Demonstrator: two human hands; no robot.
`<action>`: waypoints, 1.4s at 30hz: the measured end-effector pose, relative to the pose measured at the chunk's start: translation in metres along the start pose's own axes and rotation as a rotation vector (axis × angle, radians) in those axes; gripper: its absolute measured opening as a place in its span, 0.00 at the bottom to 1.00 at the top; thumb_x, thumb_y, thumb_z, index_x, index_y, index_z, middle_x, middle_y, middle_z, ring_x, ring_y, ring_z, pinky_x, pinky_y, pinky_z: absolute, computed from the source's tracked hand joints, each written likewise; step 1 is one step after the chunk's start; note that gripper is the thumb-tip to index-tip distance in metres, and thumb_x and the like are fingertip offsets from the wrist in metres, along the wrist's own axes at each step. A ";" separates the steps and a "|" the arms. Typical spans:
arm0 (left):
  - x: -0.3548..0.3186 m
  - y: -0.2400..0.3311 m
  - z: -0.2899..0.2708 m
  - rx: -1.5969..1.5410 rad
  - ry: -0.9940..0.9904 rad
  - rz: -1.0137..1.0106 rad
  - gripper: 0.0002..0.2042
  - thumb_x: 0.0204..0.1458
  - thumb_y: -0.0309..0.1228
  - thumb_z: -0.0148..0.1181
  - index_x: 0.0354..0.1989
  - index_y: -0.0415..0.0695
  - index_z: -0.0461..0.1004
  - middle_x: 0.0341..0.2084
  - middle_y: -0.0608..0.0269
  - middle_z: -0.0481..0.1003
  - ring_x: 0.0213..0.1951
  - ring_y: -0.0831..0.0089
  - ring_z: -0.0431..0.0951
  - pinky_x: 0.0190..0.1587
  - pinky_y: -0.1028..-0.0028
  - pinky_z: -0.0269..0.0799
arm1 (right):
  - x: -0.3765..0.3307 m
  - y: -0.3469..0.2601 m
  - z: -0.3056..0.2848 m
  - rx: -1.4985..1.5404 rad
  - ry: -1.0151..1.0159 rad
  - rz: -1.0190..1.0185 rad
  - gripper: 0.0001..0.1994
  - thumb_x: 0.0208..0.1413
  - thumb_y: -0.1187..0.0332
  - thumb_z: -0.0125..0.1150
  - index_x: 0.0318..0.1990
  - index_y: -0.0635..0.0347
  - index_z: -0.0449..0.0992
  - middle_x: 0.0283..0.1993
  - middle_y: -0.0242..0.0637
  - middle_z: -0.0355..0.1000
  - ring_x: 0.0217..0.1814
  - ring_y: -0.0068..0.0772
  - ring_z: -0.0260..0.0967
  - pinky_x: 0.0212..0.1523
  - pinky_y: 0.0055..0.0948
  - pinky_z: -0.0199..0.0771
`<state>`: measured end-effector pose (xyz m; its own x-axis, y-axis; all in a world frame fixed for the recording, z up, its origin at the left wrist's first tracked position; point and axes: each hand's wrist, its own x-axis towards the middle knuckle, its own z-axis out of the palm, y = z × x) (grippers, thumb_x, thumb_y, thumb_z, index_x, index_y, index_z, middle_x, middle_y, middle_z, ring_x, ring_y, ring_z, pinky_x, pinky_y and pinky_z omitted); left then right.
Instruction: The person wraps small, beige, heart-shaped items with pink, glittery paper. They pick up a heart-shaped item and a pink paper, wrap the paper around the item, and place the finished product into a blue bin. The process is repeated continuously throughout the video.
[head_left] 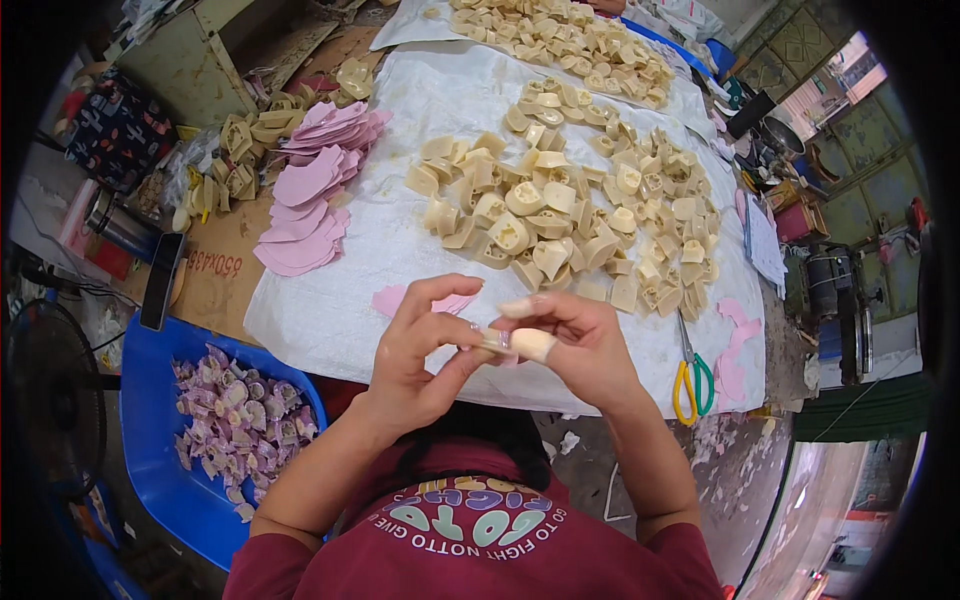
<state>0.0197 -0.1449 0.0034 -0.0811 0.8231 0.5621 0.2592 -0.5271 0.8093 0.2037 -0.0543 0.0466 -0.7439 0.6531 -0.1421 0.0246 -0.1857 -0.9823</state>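
Observation:
In front of my chest, at the table's near edge, my two hands meet over a small beige moulded piece with a bit of pink on it. My left hand pinches one side of it between thumb and fingers. From the other side my right hand grips it; its thumb and one fingertip wear pale covers. The fingers hide most of the piece. Just beyond lies a cut pink sheet, partly behind my left hand. A big heap of beige moulded pieces spreads over the white cloth.
Stacked pink cut sheets lie at the left. Below them, a blue tub holds many pink-and-beige pieces. Scissors with yellow and green handles rest at the right edge near pink scraps. A phone stands at the left.

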 end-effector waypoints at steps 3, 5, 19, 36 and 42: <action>0.005 0.007 0.007 -0.328 0.174 -0.168 0.08 0.50 0.15 0.58 0.37 0.39 0.71 0.52 0.49 0.64 0.42 0.66 0.78 0.42 0.74 0.78 | -0.006 0.005 0.004 -0.086 0.033 -0.206 0.13 0.50 0.82 0.53 0.43 0.64 0.78 0.50 0.40 0.73 0.52 0.28 0.71 0.49 0.27 0.71; 0.003 0.007 0.005 -0.363 0.140 -0.220 0.07 0.51 0.15 0.57 0.37 0.38 0.70 0.52 0.52 0.63 0.42 0.69 0.78 0.41 0.75 0.78 | -0.007 0.009 0.006 -0.169 0.041 -0.331 0.15 0.49 0.83 0.51 0.43 0.64 0.77 0.52 0.42 0.72 0.54 0.30 0.70 0.54 0.29 0.69; 0.001 0.011 0.012 -0.651 0.215 -0.745 0.05 0.53 0.22 0.60 0.35 0.41 0.70 0.40 0.62 0.72 0.37 0.74 0.77 0.34 0.73 0.80 | 0.009 0.027 0.019 -0.195 0.216 -0.242 0.08 0.48 0.75 0.63 0.37 0.64 0.76 0.46 0.40 0.75 0.51 0.30 0.70 0.53 0.32 0.68; 0.003 0.011 0.001 -0.268 0.014 -0.561 0.06 0.51 0.15 0.56 0.36 0.36 0.69 0.45 0.60 0.64 0.38 0.72 0.78 0.39 0.75 0.79 | 0.016 0.017 0.011 -0.529 0.111 -0.443 0.04 0.46 0.76 0.62 0.29 0.61 0.72 0.38 0.38 0.74 0.45 0.38 0.70 0.47 0.34 0.66; 0.007 0.007 -0.003 0.269 -0.083 -0.236 0.13 0.49 0.13 0.57 0.44 0.35 0.68 0.46 0.59 0.64 0.38 0.71 0.79 0.39 0.75 0.79 | 0.013 0.025 0.007 -0.410 0.190 -0.292 0.03 0.47 0.77 0.62 0.30 0.61 0.74 0.41 0.39 0.75 0.47 0.37 0.70 0.51 0.34 0.66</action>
<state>0.0182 -0.1432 0.0140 -0.0934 0.9355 0.3408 0.4872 -0.2556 0.8350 0.1895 -0.0556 0.0212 -0.6261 0.7628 0.1616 0.1219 0.3004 -0.9460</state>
